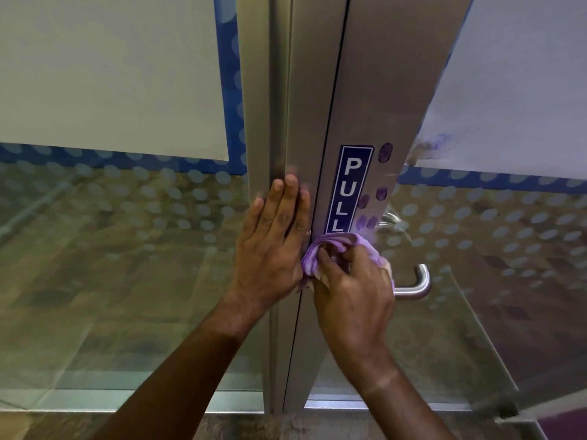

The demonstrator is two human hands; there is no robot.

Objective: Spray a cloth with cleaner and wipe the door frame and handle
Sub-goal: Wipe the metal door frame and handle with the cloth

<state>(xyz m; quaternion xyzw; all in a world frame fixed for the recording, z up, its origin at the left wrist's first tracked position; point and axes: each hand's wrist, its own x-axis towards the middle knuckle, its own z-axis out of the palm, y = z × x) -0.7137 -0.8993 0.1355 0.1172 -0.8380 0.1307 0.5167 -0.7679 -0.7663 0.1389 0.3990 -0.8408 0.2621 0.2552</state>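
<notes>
A grey metal door frame [374, 90] runs up the middle, with a dark gap between its two uprights. My right hand [352, 290] clutches a bunched purple cloth [330, 246] and presses it on the frame just below a blue PULL sticker [349, 188]. Several purple smudges [368, 204] dot the metal beside the sticker. My left hand [276, 236] lies flat, fingers straight and together, on the left upright beside the cloth. The steel lever handle [419, 284] sticks out right of my right hand, partly hidden by it.
Frosted glass panels with blue dotted borders [111, 90] flank the frame on both sides. The right pane [508, 90] has a purplish smear near its lower left corner. No spray bottle is in view. A floor strip shows along the bottom.
</notes>
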